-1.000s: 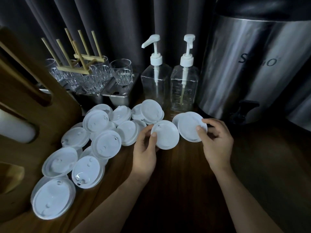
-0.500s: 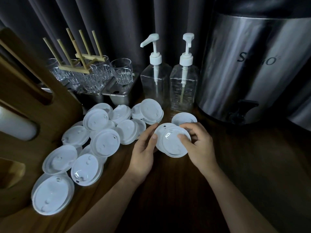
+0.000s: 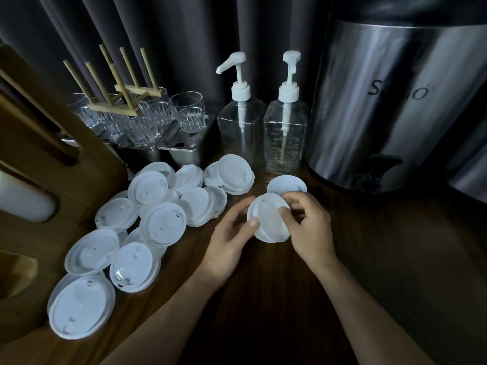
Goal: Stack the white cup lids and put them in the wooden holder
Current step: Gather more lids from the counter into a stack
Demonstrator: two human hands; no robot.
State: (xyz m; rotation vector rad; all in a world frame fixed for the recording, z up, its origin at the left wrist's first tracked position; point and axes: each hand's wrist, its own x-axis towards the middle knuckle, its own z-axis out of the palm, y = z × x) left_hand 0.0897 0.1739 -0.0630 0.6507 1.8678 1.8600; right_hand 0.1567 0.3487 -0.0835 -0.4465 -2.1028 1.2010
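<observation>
A large steel urn (image 3: 382, 101) stands on the dark wooden tabletop (image 3: 395, 259), a black tap at its base. Just left of it stand two clear pump bottles (image 3: 241, 130) (image 3: 286, 133). Further left, glass tumblers (image 3: 188, 111) sit on metal containers (image 3: 184, 151), with a wooden peg rack (image 3: 126, 98) resting on the tumblers. A dark curtain (image 3: 184, 35) hangs behind.

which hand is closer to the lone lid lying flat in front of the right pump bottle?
Right. The right hand sits just in front of the lone lid, its fingers overlapping its near edge. The left hand is farther, front-left, across the held lids.
</observation>
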